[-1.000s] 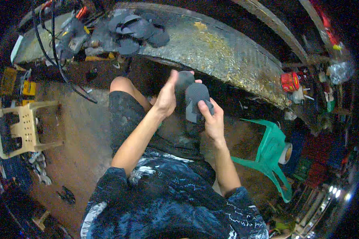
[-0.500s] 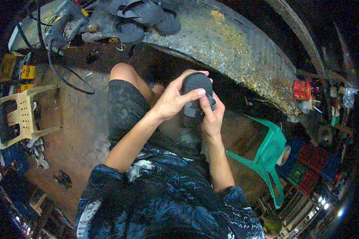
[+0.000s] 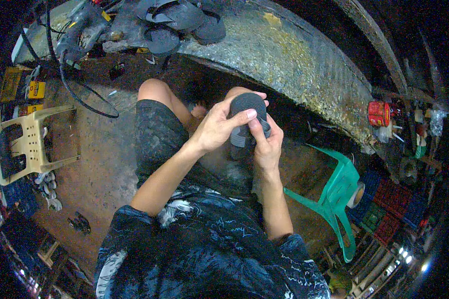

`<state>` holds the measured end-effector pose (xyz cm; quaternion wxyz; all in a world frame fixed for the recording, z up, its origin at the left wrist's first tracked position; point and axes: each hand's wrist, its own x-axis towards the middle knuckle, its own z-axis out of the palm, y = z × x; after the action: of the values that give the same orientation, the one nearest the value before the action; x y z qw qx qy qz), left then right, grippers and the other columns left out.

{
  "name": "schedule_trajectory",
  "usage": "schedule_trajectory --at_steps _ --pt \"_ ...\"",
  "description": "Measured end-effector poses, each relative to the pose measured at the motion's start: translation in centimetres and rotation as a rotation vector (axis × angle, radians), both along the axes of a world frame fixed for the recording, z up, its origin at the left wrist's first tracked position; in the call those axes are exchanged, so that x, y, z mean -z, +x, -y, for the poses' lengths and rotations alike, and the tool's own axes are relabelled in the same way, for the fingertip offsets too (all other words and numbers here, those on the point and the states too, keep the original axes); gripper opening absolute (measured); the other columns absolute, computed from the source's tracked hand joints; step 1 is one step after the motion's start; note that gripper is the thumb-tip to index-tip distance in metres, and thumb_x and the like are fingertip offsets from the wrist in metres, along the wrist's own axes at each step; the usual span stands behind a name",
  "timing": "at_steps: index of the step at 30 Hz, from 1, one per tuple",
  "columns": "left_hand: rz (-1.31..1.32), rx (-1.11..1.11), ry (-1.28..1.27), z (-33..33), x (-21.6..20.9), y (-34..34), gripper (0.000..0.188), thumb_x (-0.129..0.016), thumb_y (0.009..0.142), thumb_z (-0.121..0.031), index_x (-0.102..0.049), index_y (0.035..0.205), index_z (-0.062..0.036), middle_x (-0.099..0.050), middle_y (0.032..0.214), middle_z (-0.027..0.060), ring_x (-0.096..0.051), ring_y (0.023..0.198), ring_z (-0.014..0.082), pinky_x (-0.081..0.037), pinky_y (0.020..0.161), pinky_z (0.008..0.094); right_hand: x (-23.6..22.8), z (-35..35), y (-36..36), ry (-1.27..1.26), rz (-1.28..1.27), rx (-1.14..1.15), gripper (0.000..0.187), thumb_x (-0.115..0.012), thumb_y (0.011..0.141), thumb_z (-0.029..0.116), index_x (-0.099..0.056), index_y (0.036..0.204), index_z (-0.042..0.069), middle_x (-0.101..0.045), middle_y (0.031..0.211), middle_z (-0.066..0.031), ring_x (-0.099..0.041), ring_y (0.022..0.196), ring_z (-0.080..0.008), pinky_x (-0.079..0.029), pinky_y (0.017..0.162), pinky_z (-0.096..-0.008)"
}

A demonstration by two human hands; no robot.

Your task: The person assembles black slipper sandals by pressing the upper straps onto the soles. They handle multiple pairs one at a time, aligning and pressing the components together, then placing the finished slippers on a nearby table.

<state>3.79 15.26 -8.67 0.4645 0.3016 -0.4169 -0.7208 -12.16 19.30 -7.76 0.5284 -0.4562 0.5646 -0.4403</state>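
Observation:
Above my lap, both hands grip a black sandal (image 3: 247,102) with a ridged surface and a strap at its right side. My left hand (image 3: 215,127) wraps its left side and far end, the thumb lying across the ridged face. My right hand (image 3: 268,146) is closed on the strap side, its thumb beside the left thumb's tip. Behind the sandal, most of the fingers are hidden. A lighter grey patch shows on the sandal below the thumbs.
Beyond my hands runs a worn, stained bench (image 3: 294,50) with several dark sandals (image 3: 182,17) piled on it. A black cable (image 3: 75,89) hangs at the left. A beige plastic chair (image 3: 32,142) stands left, a green chair (image 3: 336,187) right. A red can (image 3: 378,114) sits at the bench's right end.
The sandal has tilted slightly, so its ridged face appears shorter. Both hands have shifted a little to the right with it and keep their grip.

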Motion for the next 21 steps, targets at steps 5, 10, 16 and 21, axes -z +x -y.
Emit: schedule_trajectory --at_steps 5,10,16,21 --pt "0.077 -0.075 -0.08 -0.2 -1.0 -0.9 0.043 -0.066 0.101 -0.022 -0.061 0.138 -0.002 -0.066 0.134 0.0098 -0.062 0.125 0.0215 -0.044 0.113 0.0363 -0.4 -0.1 -3.1 0.227 0.06 -0.075 0.047 -0.072 0.098 0.031 -0.067 0.13 -0.002 -0.074 0.116 -0.0098 -0.07 0.103 -0.0201 -0.054 0.094 -0.0335" --pt "-0.081 -0.338 0.182 -1.8 -0.6 -4.0 0.038 -0.077 0.093 -0.012 -0.068 0.129 -0.0014 -0.07 0.118 0.0048 -0.065 0.11 0.0157 -0.048 0.103 0.032 -1.4 -3.7 -7.6 0.051 0.68 -0.011 0.081 -0.081 0.085 0.05 -0.053 0.147 0.005 -0.06 0.145 -0.0086 -0.057 0.132 -0.0278 -0.041 0.116 -0.0496" --pt "-0.34 -0.049 0.555 -4.7 2.7 -5.3 0.039 -0.078 0.089 -0.008 -0.055 0.121 -0.0033 -0.064 0.111 0.004 -0.062 0.108 0.0168 -0.048 0.1 0.0326 -0.1 -6.2 -6.2 0.008 0.429 0.303 0.069 -0.084 0.085 0.018 -0.053 0.146 0.01 -0.063 0.136 -0.0043 -0.059 0.126 -0.025 -0.047 0.111 -0.048" --pt "-0.265 0.005 0.307 -5.8 5.4 -3.6 0.046 -0.07 0.097 -0.018 -0.051 0.137 -0.0042 -0.056 0.137 0.0092 -0.054 0.13 0.024 -0.041 0.115 0.0404 0.2 -5.0 -2.1 0.144 0.384 0.449 0.051 -0.079 0.081 -0.008 -0.062 0.126 0.007 -0.07 0.115 -0.0056 -0.069 0.106 -0.0209 -0.056 0.099 -0.0379"
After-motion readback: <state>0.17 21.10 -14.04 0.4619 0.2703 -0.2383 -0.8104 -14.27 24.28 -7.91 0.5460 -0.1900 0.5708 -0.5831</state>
